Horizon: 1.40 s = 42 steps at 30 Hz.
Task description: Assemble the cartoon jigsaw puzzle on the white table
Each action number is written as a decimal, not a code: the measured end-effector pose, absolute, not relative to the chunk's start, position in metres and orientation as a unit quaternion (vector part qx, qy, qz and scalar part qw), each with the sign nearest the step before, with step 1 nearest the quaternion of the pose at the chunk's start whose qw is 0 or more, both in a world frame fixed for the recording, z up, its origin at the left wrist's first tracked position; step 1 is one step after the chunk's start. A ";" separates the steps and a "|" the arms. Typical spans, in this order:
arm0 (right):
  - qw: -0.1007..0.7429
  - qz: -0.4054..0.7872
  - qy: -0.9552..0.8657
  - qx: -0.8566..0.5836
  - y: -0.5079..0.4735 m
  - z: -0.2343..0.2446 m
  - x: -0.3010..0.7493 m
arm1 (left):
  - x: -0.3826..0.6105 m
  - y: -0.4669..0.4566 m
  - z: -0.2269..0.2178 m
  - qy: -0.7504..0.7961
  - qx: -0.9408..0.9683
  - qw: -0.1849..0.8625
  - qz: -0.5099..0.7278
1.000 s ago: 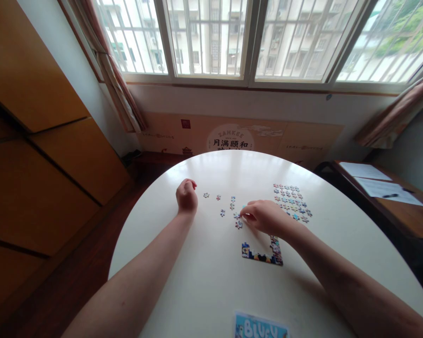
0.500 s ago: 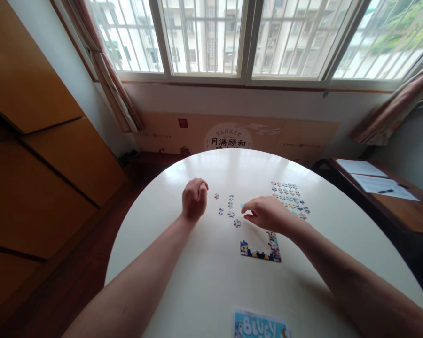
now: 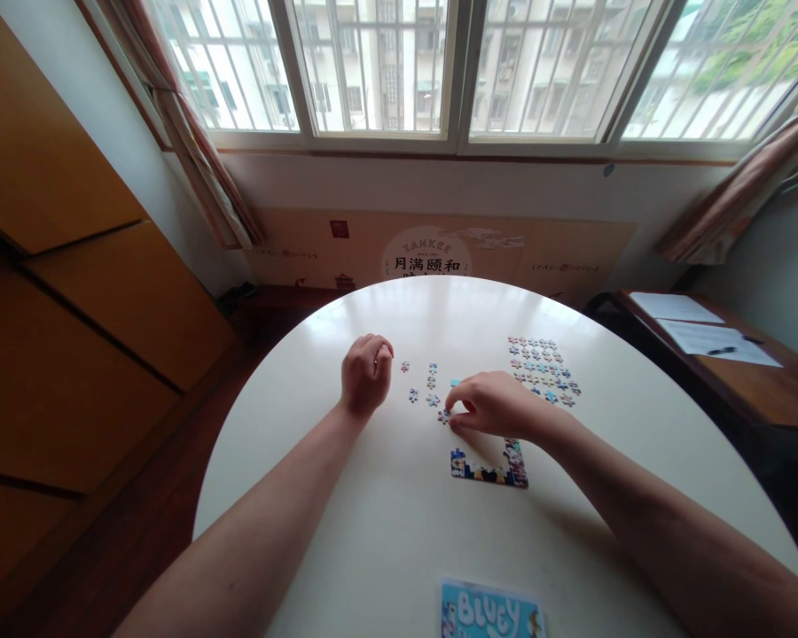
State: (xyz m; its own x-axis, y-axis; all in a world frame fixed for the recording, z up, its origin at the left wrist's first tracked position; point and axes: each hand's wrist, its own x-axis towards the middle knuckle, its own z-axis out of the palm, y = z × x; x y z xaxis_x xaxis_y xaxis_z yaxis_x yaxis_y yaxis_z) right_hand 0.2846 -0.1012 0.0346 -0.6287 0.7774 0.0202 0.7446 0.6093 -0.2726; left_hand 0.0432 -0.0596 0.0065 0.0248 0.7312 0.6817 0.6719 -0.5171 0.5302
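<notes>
My right hand (image 3: 496, 403) is over the middle of the round white table (image 3: 346, 549), thumb and forefinger closed at the edge of a small jigsaw piece (image 3: 442, 416). Just below that hand lies a partly joined jigsaw puzzle (image 3: 488, 475), with its bottom edge and parts of both sides put together. My left hand (image 3: 365, 377) rests on the tabletop in a loose fist; whatever is inside it, if anything, is hidden. Between the hands several loose jigsaw pieces (image 3: 433, 400) lie scattered. A light blue piece (image 3: 455, 383) shows beside my right knuckles.
Rows of loose jigsaw pieces (image 3: 538, 368) lie beyond my right wrist. A blue Bluey-printed sheet or box (image 3: 492, 611) is at the near edge of view. To the right, a brown side table (image 3: 764, 390) bears papers (image 3: 718, 341) and a pen. Windows and a wall stand behind.
My right hand has moved slightly toward me and left, and its finger and thumb have come together at a loose jigsaw piece. My left hand stays put. The view has shifted a little.
</notes>
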 end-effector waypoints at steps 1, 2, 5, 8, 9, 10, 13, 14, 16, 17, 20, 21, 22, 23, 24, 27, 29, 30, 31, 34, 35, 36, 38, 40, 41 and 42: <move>0.069 0.120 -0.894 -0.426 -0.101 0.035 0.284 | 0.043 -0.060 0.006 0.493 0.715 0.032 0.494; 0.069 0.121 -0.894 -0.426 -0.102 0.035 0.284 | 0.043 -0.060 0.006 0.495 0.715 0.035 0.493; 0.068 0.124 -0.893 -0.428 -0.101 0.036 0.285 | 0.043 -0.060 0.006 0.493 0.716 0.038 0.493; 0.067 0.125 -0.893 -0.428 -0.100 0.036 0.288 | 0.043 -0.059 0.005 0.485 0.720 0.038 0.494; 0.066 0.124 -0.893 -0.427 -0.099 0.036 0.289 | 0.043 -0.059 0.005 0.482 0.722 0.038 0.495; 0.065 0.122 -0.894 -0.426 -0.098 0.036 0.290 | 0.043 -0.059 0.005 0.481 0.723 0.040 0.494; 0.062 0.115 -0.895 -0.427 -0.097 0.036 0.292 | 0.043 -0.059 0.005 0.489 0.726 0.045 0.482; 0.063 0.112 -0.894 -0.429 -0.096 0.037 0.292 | 0.043 -0.059 0.005 0.494 0.725 0.047 0.478; 0.068 0.108 -0.891 -0.435 -0.096 0.037 0.293 | 0.043 -0.059 0.005 0.497 0.723 0.049 0.478; 0.071 0.105 -0.890 -0.438 -0.096 0.038 0.293 | 0.043 -0.059 0.004 0.496 0.721 0.050 0.481; 0.077 0.074 -0.889 -0.445 -0.095 0.039 0.294 | 0.041 -0.057 0.002 0.492 0.710 0.059 0.501; 0.083 0.059 -0.890 -0.445 -0.095 0.039 0.294 | 0.040 -0.056 0.000 0.492 0.704 0.063 0.508; 0.093 0.045 -0.890 -0.444 -0.094 0.039 0.294 | 0.040 -0.056 -0.001 0.494 0.698 0.068 0.514; 0.106 0.035 -0.890 -0.442 -0.093 0.038 0.295 | 0.039 -0.055 -0.002 0.494 0.693 0.072 0.520; 0.122 0.029 -0.888 -0.442 -0.092 0.037 0.296 | 0.038 -0.055 -0.002 0.494 0.689 0.077 0.524; 0.162 0.014 -0.878 -0.451 -0.089 0.033 0.299 | 0.037 -0.056 -0.002 0.491 0.695 0.075 0.520; 0.180 0.001 -0.866 -0.467 -0.086 0.030 0.302 | 0.039 -0.057 0.000 0.492 0.713 0.058 0.495; 0.187 -0.006 -0.860 -0.475 -0.085 0.028 0.304 | 0.041 -0.058 0.001 0.492 0.726 0.050 0.478; 0.194 -0.013 -0.854 -0.483 -0.084 0.027 0.306 | 0.043 -0.059 0.001 0.489 0.742 0.044 0.456; 0.208 -0.022 -0.843 -0.496 -0.080 0.024 0.310 | 0.050 -0.061 0.000 0.465 0.799 0.046 0.379; 0.210 -0.019 -0.842 -0.497 -0.079 0.024 0.310 | 0.052 -0.061 -0.002 0.454 0.817 0.047 0.353; 0.211 -0.014 -0.842 -0.496 -0.078 0.023 0.311 | 0.054 -0.061 -0.004 0.444 0.833 0.047 0.328; 0.217 -0.005 -0.843 -0.493 -0.077 0.023 0.311 | 0.057 -0.060 -0.007 0.431 0.857 0.045 0.279; 0.232 -0.005 -0.842 -0.487 -0.077 0.023 0.310 | 0.059 -0.061 -0.008 0.426 0.875 0.048 0.226; 0.243 -0.008 -0.841 -0.483 -0.077 0.023 0.310 | 0.060 -0.061 -0.008 0.425 0.882 0.052 0.199; 0.255 -0.012 -0.839 -0.480 -0.077 0.022 0.309 | 0.061 -0.062 -0.006 0.424 0.887 0.055 0.174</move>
